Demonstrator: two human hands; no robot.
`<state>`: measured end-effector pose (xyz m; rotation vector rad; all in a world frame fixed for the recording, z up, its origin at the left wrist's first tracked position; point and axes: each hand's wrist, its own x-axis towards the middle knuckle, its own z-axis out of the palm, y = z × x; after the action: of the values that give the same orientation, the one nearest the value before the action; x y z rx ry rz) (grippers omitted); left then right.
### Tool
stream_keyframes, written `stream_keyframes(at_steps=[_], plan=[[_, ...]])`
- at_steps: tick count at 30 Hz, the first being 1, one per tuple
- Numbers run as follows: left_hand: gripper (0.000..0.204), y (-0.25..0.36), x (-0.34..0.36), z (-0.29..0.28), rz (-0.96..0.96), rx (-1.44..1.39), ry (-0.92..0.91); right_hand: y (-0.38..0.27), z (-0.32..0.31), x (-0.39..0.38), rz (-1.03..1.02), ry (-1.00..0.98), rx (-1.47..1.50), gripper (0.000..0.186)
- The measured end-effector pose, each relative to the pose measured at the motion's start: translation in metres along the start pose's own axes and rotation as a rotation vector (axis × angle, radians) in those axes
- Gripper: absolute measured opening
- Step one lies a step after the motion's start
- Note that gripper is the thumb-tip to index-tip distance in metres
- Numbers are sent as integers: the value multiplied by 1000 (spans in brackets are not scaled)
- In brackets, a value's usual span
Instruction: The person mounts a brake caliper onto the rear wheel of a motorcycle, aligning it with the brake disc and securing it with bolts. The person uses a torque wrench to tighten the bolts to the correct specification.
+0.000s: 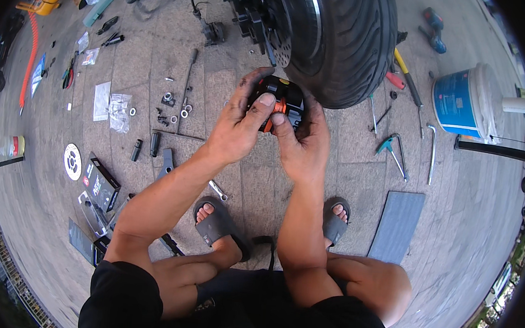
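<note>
1. We see the left fingers (244, 87) and the right fingers (317, 116) closed around the black-and-orange part (289, 93), gripping it from both sides, with the thumbs (263, 106) on its near face.
2. On this part we note a yellow patch (285, 81) and, beside the right fingers, pale lettering, partly covered and unclear to us.
3. Just beyond the fingers we find a wheel (353, 48) with a grooved black tyre.
4. Well to the right of the fingers we observe a white bucket (486, 98) bearing a blue label (454, 108) with small pale print.
5. Left of the fingers and nearer the body, on the paved ground (254, 191), we locate a black box (104, 182) with white lettering and a red mark; near it lies a perforated disc (73, 160).
6. Also left of the fingers, we see a clear bag (119, 114) beside a pale packet (101, 100).
</note>
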<state>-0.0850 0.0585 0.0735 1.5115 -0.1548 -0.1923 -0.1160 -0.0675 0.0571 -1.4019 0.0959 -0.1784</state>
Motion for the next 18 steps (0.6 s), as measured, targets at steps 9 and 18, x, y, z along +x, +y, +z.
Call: stream_keyframes(at_steps=[9, 18], plan=[[51, 1, -1, -1, 122, 39, 27, 7, 2, 2, -89, 22, 11, 51], [48, 1, -1, -7, 239, 206, 54, 2, 5, 7, -67, 33, 108, 43]])
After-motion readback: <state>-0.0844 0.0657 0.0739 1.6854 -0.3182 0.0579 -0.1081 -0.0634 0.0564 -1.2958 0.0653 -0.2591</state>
